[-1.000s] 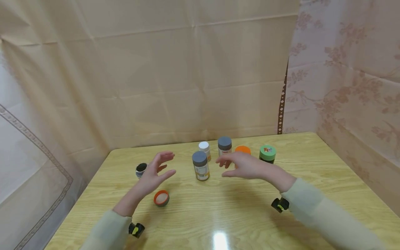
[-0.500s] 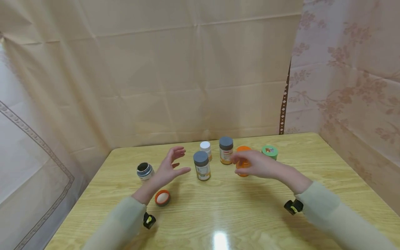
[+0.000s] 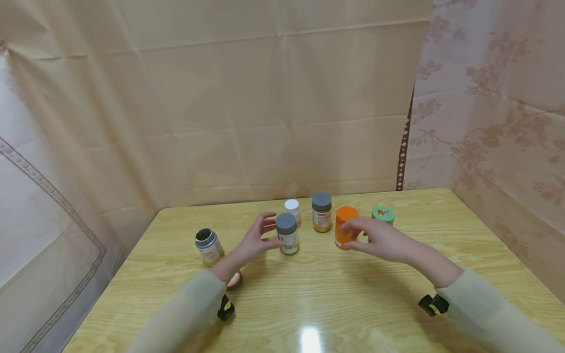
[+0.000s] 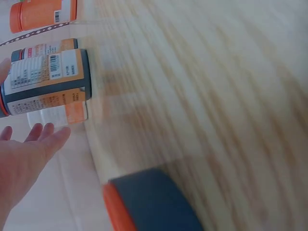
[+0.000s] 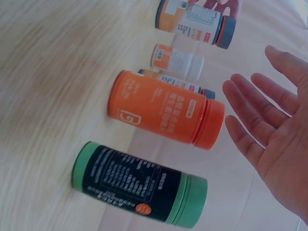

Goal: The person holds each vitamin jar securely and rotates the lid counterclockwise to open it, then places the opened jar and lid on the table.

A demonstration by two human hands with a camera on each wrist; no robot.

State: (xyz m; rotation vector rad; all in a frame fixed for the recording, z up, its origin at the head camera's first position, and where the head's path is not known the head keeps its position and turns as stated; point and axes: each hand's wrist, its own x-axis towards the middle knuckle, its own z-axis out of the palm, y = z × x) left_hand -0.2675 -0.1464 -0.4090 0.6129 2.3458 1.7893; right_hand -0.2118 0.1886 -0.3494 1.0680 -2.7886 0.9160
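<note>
We saw both hands held out over the table [image 3: 335,299], with the fingers of each spread and gripping nothing. The left hand [image 3: 257,240] was just beside the nearer grey-lidded bottle [image 3: 289,239], which stood upright in front of its fingertips, in the gap between the thumb and the other fingers. We saw the left thumb overlap that bottle's edge, yet we could not tell whether it touched; the other fingers lay along its far side with a little space between. Past those fingertips, behind the bottle, stood a small white-capped bottle [image 3: 292,207]. The right hand [image 3: 381,240] had its fingers gently bent and parted, thumb apart, beside the upright orange bottle [image 5: 166,108]. From the right wrist we found its fingertips just beyond the orange cap, seemingly clear of it. A black jar with a green lid [image 5: 137,185] stood near, behind the right hand and farther to the right than its fingertips. Between the two hands, farther back than either set of fingertips, we had another grey-lidded bottle [image 3: 321,214]. Left of the left fingers stood an uncapped bottle [image 3: 209,246], and a loose lid [image 3: 236,279] lay nearer us, partly hidden by the left wrist.
</note>
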